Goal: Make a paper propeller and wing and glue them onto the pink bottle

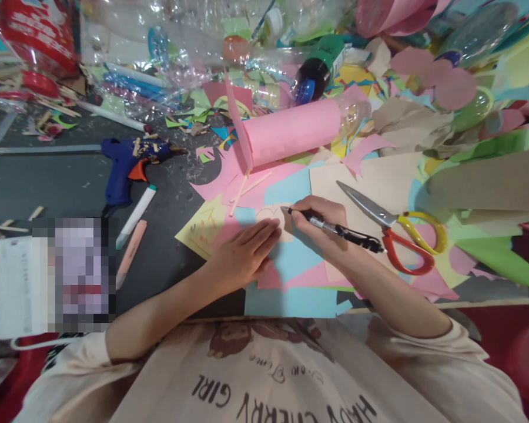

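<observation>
My right hand (320,217) grips a black pen (341,230), its tip on a small beige piece of paper (286,228). A heart-shaped line is drawn on that paper. Flat across its lower left part lies my left hand (251,247), fingers stretched out and holding nothing. Blue paper (297,261) and pink paper lie beneath. Scissors (388,220) with yellow and red handles rest right of my right hand. Beyond both hands lies a bottle wrapped in pink paper (295,132).
A blue glue gun (123,167) lies at left, with a green-tipped marker (136,216) and a peach marker (132,252) near it. Plastic bottles and paper scraps pile up along the back. A white power bank (12,288) sits at the left front edge.
</observation>
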Motion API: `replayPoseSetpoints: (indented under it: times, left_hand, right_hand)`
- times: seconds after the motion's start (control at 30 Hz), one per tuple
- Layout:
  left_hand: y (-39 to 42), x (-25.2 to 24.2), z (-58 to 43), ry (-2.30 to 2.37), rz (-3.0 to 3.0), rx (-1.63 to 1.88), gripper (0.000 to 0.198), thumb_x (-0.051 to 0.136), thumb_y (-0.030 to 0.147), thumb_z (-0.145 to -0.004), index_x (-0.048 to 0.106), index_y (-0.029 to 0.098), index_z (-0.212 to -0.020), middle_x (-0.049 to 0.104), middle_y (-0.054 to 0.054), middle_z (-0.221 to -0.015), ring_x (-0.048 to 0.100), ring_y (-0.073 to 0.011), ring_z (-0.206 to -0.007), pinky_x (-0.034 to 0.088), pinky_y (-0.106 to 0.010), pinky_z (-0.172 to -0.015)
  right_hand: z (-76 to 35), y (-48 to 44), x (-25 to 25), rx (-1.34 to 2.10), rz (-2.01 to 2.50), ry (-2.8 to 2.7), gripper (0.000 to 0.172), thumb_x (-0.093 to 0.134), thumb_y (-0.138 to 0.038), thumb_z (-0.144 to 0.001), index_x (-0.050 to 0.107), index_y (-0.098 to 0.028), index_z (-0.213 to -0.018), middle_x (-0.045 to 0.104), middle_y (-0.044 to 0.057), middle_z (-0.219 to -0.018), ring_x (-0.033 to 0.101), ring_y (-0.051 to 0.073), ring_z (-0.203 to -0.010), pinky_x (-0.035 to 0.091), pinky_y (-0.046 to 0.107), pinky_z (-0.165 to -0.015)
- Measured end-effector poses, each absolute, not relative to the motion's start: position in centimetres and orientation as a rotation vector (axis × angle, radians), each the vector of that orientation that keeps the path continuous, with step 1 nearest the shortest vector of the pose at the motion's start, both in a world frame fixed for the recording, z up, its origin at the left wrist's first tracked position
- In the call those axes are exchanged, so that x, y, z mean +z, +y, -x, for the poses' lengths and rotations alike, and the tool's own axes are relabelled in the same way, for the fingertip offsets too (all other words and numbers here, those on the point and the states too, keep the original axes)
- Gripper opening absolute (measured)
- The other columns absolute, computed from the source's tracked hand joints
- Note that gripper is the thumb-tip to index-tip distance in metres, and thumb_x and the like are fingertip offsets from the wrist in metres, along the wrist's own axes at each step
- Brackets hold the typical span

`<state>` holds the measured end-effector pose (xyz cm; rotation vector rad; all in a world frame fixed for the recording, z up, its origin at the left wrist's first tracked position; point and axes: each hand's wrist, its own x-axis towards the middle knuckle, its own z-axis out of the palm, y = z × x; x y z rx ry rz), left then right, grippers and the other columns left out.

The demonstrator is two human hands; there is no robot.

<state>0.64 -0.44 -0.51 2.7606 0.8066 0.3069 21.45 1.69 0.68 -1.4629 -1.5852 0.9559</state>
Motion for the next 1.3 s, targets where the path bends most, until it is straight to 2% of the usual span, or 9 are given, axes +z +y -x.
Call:
replayPoseSetpoints:
  times: [0.17, 0.3, 0.53, 0.7, 1.3]
  left_hand:
    - [-0.4, -0.5, -0.7, 0.826, -2.779, 0.272, 0.043, 0.042, 0.022, -0.099, 0.047, 0.006, -0.138, 0.057, -0.015, -0.142, 0.051, -0.0222, -0.136, 0.045, -0.034, -0.113]
    - [-0.4, -0.6, -0.7, 0.817, -2.799, 0.317, 0.043, 0.042, 0.022, -0.099, 0.048, 0.004, -0.137, 0.057, -0.016, -0.142, 0.052, -0.0239, -0.135, 0.046, -0.035, -0.112]
    - [-0.4, -0.6, -0.7, 0.816, -2.800, 0.311, 0.044, 0.041, 0.022, -0.098, 0.047, 0.004, -0.138, 0.057, -0.016, -0.142, 0.052, -0.0237, -0.135, 0.046, -0.034, -0.112]
    - [-0.4, -0.5, -0.7, 0.820, -2.807, 0.290, 0.044, 0.040, 0.023, -0.099, 0.048, 0.005, -0.138, 0.057, -0.015, -0.143, 0.051, -0.0232, -0.136, 0.045, -0.034, -0.113]
    - [-0.4, -0.6, -0.7, 0.811, -2.770, 0.281, 0.046, 0.044, 0.022, -0.098, 0.046, 0.004, -0.140, 0.054, -0.017, -0.145, 0.049, -0.0242, -0.137, 0.043, -0.035, -0.115]
  right_hand:
    - [-21.6, 1.6, 0.4, 1.013, 1.408, -1.676, 0.013, 0.059, -0.024, -0.081, 0.066, -0.021, -0.071, 0.067, 0.000, -0.067, 0.060, 0.012, -0.060, 0.047, 0.025, -0.059]
    - [-21.5, 1.6, 0.2, 0.865, 1.469, -1.576, 0.015, 0.058, -0.020, -0.079, 0.061, -0.021, -0.065, 0.061, -0.001, -0.062, 0.055, 0.011, -0.056, 0.044, 0.025, -0.056]
    - [-21.3, 1.6, 0.7, 0.961, 1.444, -1.608, 0.010, 0.058, -0.021, -0.080, 0.063, -0.021, -0.071, 0.062, -0.002, -0.063, 0.055, 0.011, -0.057, 0.044, 0.025, -0.057]
    - [-21.4, 1.7, 0.6, 0.902, 1.493, -1.536, 0.016, 0.056, -0.022, -0.076, 0.056, -0.021, -0.060, 0.055, -0.002, -0.057, 0.050, 0.011, -0.053, 0.039, 0.025, -0.052]
    - [-22.3, 1.6, 0.9, 1.123, 1.536, -1.468, 0.015, 0.060, -0.022, -0.078, 0.060, -0.019, -0.063, 0.056, -0.003, -0.058, 0.048, 0.009, -0.055, 0.035, 0.024, -0.053]
